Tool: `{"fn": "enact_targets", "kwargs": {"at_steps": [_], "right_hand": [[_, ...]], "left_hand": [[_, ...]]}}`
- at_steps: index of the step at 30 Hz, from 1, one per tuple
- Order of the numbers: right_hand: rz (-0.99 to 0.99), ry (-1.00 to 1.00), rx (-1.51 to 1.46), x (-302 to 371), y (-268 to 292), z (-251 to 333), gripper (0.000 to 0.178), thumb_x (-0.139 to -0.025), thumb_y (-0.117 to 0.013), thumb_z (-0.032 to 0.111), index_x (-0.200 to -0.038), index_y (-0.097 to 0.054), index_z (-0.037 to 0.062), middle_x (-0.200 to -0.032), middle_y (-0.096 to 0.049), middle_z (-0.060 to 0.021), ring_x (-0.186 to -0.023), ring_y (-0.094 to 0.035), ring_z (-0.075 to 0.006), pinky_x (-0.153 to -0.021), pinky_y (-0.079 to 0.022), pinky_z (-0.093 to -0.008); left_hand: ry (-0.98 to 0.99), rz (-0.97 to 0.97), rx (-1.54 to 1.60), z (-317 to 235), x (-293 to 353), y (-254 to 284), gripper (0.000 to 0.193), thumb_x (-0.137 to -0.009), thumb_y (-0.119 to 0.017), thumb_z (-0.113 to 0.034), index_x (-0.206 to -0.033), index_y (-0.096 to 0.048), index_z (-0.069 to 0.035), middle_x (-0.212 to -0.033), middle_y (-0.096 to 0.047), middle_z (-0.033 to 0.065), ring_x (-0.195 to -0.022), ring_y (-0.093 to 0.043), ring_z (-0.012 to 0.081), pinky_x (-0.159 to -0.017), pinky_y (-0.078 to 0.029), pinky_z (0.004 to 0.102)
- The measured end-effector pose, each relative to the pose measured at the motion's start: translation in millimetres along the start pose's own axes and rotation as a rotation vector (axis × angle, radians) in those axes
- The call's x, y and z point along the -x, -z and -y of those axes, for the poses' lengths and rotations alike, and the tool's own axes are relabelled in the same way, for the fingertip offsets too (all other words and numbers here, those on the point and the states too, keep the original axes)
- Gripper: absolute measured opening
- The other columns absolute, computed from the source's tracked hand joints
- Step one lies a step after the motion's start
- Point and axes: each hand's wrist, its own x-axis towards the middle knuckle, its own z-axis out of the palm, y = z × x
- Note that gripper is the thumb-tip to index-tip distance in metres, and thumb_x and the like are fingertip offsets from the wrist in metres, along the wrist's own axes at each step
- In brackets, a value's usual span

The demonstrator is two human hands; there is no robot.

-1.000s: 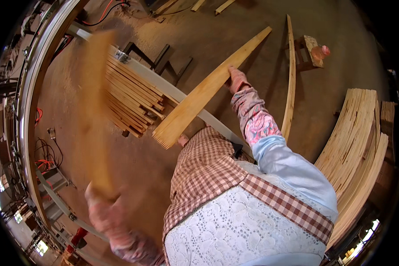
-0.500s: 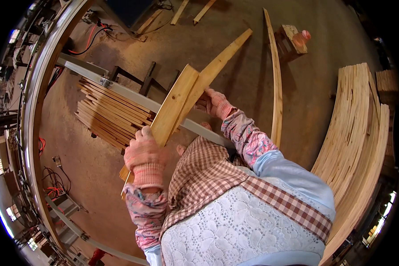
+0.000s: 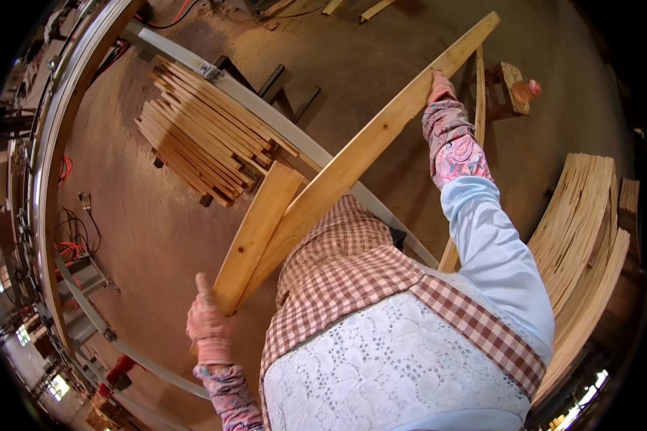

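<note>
A long wooden board (image 3: 381, 129) slants across the middle, from beside my left hand up to the far right. My right hand (image 3: 441, 87), in a pink knit glove, grips its right edge near the far end, the arm stretched out. A shorter, wider board (image 3: 255, 233) lies against the long one's left side, their lower ends close together. My left hand (image 3: 210, 323), gloved too, is at these lower ends with one finger raised; its other fingers are partly hidden, but seem closed on the boards.
Below the boards runs a grey metal rail (image 3: 287, 129). A stack of narrow wooden strips (image 3: 201, 133) lies to its left. Tall bundles of curved boards (image 3: 575, 208) stand at right. A wooden stool (image 3: 510, 90) and a curved metal-edged frame (image 3: 47, 194) flank the area.
My right hand has slid outward to near the long board's far end, and its arm has straightened. My left hand and the boards' lower ends have come nearer to me. The view has shifted.
</note>
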Motion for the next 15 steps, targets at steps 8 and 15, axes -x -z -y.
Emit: {"fn": "enact_targets", "kwargs": {"at_steps": [8, 15], "right_hand": [[-0.357, 0.077, -0.258, -66, -72, -94, 0.023, -0.089, -0.066, 0.021, -0.108, -0.058, 0.0104, -0.073, -0.061, -0.001, -0.075, -0.06, -0.0171, -0.07, -0.053, -0.0356], [-0.751, 1.225, -0.493, -14, -22, -52, 0.013, -0.074, -0.071, 0.02, -0.071, -0.06, 0.016, -0.056, -0.054, 0.0042, -0.062, -0.057, -0.0158, -0.072, -0.05, -0.0349]], "left_hand": [[-0.173, -0.309, 0.139, -16, -9, -60, 0.074, -0.061, -0.081, -0.018, -0.126, -0.047, -0.013, -0.102, -0.059, 0.0112, -0.096, -0.059, 0.0347, -0.088, -0.047, 0.0464], [-0.2, -0.375, 0.174, -18, -38, -79, 0.062, -0.064, -0.077, -0.014, -0.12, -0.051, -0.013, -0.098, -0.06, 0.0109, -0.093, -0.06, 0.0345, -0.082, -0.049, 0.0465]]}}
